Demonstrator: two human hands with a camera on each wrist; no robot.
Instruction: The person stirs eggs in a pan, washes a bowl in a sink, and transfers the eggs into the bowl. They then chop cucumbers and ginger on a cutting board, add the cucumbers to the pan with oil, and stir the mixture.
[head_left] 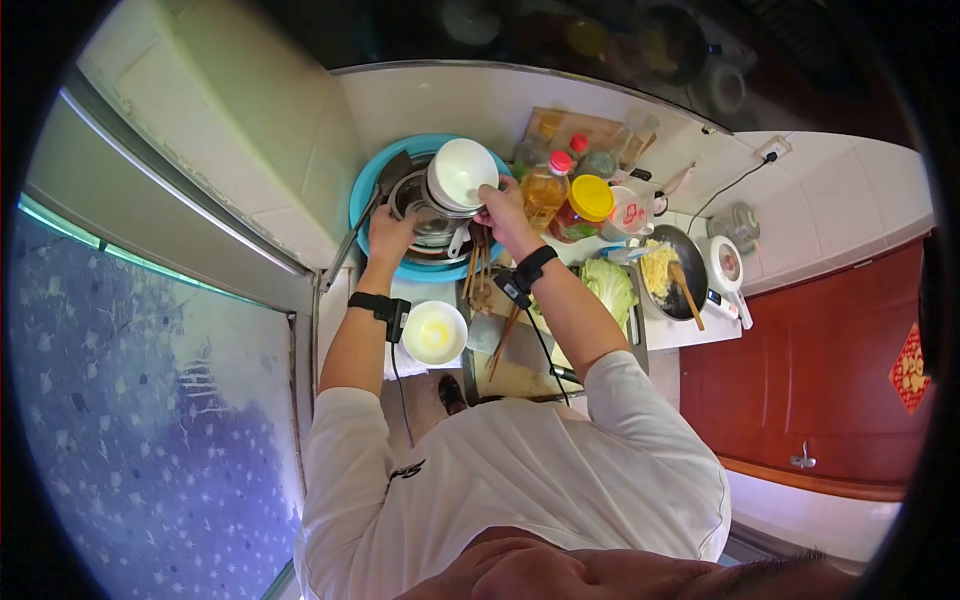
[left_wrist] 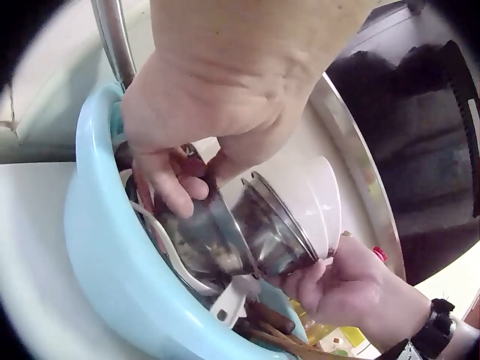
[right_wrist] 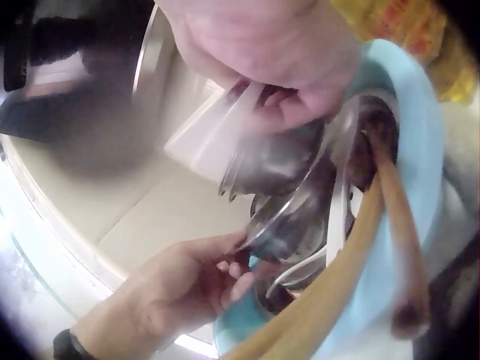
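Note:
At the blue basin (head_left: 357,190), both hands are among stacked bowls. My right hand (head_left: 508,210) grips a white bowl (head_left: 463,172) together with steel bowls (left_wrist: 274,229) nested under it; they tilt over the basin. Beside them, my left hand (head_left: 392,238) holds the rim of another steel bowl (left_wrist: 214,240), thumb and fingers on either side of its edge. A white handle (left_wrist: 232,300) sticks out below the steel bowls. Wooden sticks (right_wrist: 341,277) lean over the basin's rim near my right hand.
Right of the basin stand an oil bottle (head_left: 545,192) and a yellow-lidded jar (head_left: 590,200). Farther right are cabbage (head_left: 608,287) and a pan (head_left: 683,245) with yellow food and a wooden spatula (head_left: 687,296). Nearer the body sits a white bowl with yellow liquid (head_left: 435,333).

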